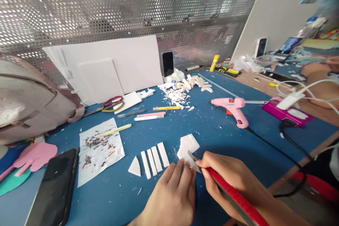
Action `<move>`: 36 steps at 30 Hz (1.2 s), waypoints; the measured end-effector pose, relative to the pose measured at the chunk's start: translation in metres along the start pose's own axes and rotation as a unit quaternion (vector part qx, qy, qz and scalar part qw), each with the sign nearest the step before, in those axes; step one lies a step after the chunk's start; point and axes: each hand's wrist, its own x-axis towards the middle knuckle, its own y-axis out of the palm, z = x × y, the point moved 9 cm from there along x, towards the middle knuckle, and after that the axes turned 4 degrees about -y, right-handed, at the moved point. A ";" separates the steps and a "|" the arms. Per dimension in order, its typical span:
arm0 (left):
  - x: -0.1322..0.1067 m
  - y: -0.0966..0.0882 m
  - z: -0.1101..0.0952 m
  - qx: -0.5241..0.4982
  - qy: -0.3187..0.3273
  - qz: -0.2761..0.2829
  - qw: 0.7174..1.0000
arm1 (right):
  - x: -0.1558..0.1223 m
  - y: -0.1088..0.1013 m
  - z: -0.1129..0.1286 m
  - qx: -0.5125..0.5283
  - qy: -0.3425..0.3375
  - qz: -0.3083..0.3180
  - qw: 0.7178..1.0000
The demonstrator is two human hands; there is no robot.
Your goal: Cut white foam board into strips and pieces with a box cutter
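A small, irregular piece of white foam board (189, 145) lies on the blue table, its left edge ragged. My left hand (173, 192) rests flat at its near edge, fingertips touching it and fingers stretched forward. My right hand (233, 180) is closed around a red craft knife (227, 190), and the blade tip meets the foam piece just right of my left fingertips. Left of that piece, several narrow white foam strips (154, 159) lie side by side, with a pointed foam piece (135, 167) at their left end. My hands hide the foam's lower part.
A pink glue gun (233, 106) lies right, its cord trailing past a purple power strip (288, 113). Behind are foam scraps (177, 93), pens (150, 114) and scissors (108, 106). Left are a littered paper sheet (118, 148), a phone (54, 187) and a bag (31, 99).
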 end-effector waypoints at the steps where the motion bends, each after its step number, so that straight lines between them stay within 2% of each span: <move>1: 0.000 0.000 0.000 -0.001 0.000 0.001 1.000 | -0.001 0.000 0.000 0.001 0.001 0.000 1.000; 14: -0.001 0.003 0.000 -0.004 0.010 0.020 1.000 | -0.006 0.005 -0.004 0.019 0.010 0.002 1.000; 16: -0.001 0.002 -0.001 0.001 0.010 0.016 1.000 | -0.006 -0.002 -0.001 0.020 0.000 -0.008 1.000; 19: -0.001 -0.002 -0.002 0.013 0.017 0.006 1.000 | -0.008 -0.025 0.004 0.016 -0.011 -0.058 0.998; 22: 0.000 -0.002 -0.002 0.016 0.027 0.018 0.999 | -0.008 -0.042 -0.002 0.013 0.009 -0.092 0.996; 24: 0.000 -0.002 -0.001 0.013 0.030 0.017 0.999 | -0.003 -0.039 -0.010 0.033 0.030 -0.070 0.997; 27: -0.002 -0.003 0.000 0.010 0.027 0.009 1.000 | 0.008 -0.024 -0.021 0.084 0.039 -0.019 0.996; 31: -0.005 -0.001 -0.001 0.018 0.031 0.015 0.999 | 0.016 -0.009 -0.026 0.110 0.022 0.022 0.993; 36: 0.001 -0.003 0.000 0.024 0.037 0.006 0.999 | 0.016 -0.004 -0.030 0.104 0.002 0.053 0.993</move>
